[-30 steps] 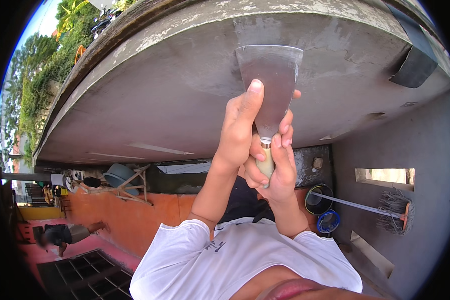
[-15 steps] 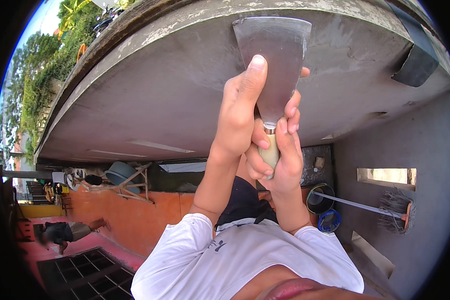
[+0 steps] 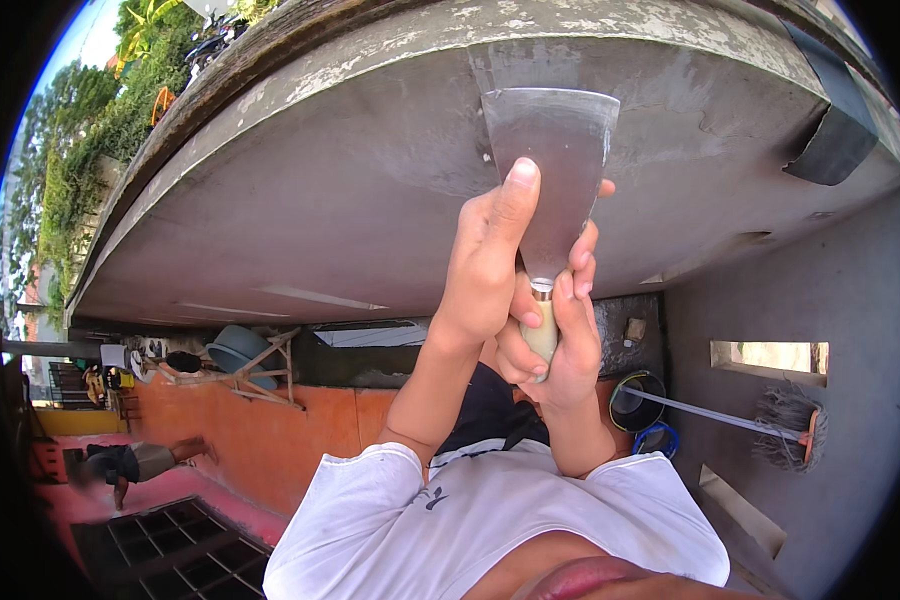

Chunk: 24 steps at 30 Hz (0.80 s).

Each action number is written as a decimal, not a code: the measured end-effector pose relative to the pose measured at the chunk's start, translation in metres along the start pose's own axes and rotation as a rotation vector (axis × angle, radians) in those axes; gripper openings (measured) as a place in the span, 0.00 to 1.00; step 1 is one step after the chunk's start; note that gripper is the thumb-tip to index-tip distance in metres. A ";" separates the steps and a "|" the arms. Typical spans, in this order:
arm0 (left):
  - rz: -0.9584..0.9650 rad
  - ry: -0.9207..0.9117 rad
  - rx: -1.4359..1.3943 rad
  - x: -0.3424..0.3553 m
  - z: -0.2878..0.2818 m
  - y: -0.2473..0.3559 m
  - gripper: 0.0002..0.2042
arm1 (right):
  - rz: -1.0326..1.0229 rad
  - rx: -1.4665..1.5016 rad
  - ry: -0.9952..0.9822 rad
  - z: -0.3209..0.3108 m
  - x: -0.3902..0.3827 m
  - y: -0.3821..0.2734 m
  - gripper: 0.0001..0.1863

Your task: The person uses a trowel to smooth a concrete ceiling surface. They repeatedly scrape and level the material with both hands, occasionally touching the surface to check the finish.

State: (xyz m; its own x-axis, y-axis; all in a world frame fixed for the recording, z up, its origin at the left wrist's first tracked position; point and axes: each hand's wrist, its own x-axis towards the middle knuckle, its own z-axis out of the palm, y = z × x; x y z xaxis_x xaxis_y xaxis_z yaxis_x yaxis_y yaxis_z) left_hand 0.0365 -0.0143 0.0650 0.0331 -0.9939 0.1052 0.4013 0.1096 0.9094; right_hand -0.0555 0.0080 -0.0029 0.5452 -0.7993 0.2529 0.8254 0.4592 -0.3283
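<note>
Both of my hands hold a wide scraper (image 3: 555, 140), blade pointing up and away from me, in front of a grey plastered wall (image 3: 370, 190). My left hand (image 3: 482, 255) grips the metal blade, its thumb lying on the front face and fingertips showing past the blade's right edge. My right hand (image 3: 570, 350) is wrapped round the pale cream handle (image 3: 540, 335), just below the metal collar. The blade's broad edge sits a little below the wall's top rim. Whether that edge touches the plaster I cannot tell.
A dark flap (image 3: 838, 130) hangs over the wall at the upper right. On the right are a mop (image 3: 795, 430), a black bucket (image 3: 638, 400) and a blue-rimmed container (image 3: 656, 438). A bluish basin (image 3: 238, 350) rests by a wooden frame (image 3: 270, 370). Another person (image 3: 120, 465) is at far left.
The scraper and both hands have come down toward me, away from the wall's top rim. My grip looks the same. The other person at far left has shifted an arm slightly.
</note>
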 end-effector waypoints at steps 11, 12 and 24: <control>-0.009 0.073 0.031 0.004 0.004 -0.001 0.35 | 0.004 0.004 -0.036 -0.006 0.003 -0.001 0.02; -0.005 0.074 0.040 0.004 0.003 -0.001 0.35 | 0.003 -0.009 -0.034 -0.006 0.003 -0.001 0.02; 0.002 0.015 0.030 0.002 -0.006 -0.008 0.31 | 0.031 0.140 -0.027 -0.014 0.000 0.002 0.02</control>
State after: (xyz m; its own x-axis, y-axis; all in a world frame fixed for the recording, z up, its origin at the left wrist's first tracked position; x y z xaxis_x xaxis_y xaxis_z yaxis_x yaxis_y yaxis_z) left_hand 0.0390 -0.0177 0.0556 0.0473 -0.9938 0.1010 0.3740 0.1114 0.9207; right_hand -0.0563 0.0034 -0.0166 0.5732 -0.7739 0.2695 0.8193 0.5350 -0.2063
